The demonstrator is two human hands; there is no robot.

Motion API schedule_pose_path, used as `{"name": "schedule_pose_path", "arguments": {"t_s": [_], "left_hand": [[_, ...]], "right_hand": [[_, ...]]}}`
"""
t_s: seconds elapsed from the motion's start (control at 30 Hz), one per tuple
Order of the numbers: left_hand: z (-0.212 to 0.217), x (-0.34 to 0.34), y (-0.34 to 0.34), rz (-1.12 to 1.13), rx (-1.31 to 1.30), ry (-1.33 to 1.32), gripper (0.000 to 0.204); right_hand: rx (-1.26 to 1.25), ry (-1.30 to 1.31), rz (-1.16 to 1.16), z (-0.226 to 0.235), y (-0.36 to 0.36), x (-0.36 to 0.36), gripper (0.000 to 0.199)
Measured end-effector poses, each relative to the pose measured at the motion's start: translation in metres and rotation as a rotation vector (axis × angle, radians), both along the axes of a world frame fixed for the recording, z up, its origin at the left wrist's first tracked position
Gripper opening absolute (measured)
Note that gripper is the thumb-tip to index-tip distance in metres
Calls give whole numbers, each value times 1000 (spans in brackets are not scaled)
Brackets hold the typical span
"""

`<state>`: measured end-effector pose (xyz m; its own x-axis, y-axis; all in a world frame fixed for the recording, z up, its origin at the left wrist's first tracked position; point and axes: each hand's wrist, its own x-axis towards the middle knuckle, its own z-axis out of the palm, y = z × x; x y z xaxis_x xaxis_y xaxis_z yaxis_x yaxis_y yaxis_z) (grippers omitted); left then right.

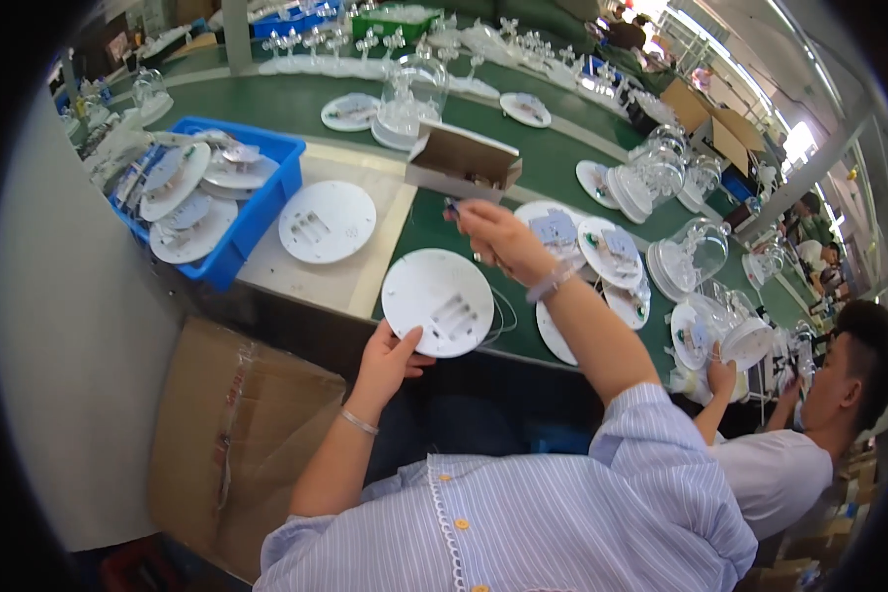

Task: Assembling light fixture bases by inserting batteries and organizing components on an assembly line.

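Single head-worn fisheye view, looking steeply down, close over green workbench

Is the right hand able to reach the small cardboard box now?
Probably yes. The right hand is raised just in front of the open cardboard box, and nothing stands between them on the green table.

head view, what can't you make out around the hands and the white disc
- Head view: what the right hand pinches is too small and blurred; only a dark tip shows.
- Head view: the inside of the small box is in shadow.
- Head view: the discs past the right hand are partly covered by that hand and wrist.
- Head view: the white disc has its near edge under the left hand.
- Head view: the blue bin holds stacked plates that hide each other.
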<state>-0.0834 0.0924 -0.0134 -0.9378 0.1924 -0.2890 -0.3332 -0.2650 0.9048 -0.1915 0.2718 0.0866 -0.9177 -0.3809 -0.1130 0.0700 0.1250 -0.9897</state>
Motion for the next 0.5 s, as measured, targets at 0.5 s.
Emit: {"name": "schedule_pose_path", "arguments": {"t_s": [0.5], "left_hand": [[14,51,13,-28,250,-177,35]], "right_hand": [[-429,-69,-143,-24,19,115,17]]}}
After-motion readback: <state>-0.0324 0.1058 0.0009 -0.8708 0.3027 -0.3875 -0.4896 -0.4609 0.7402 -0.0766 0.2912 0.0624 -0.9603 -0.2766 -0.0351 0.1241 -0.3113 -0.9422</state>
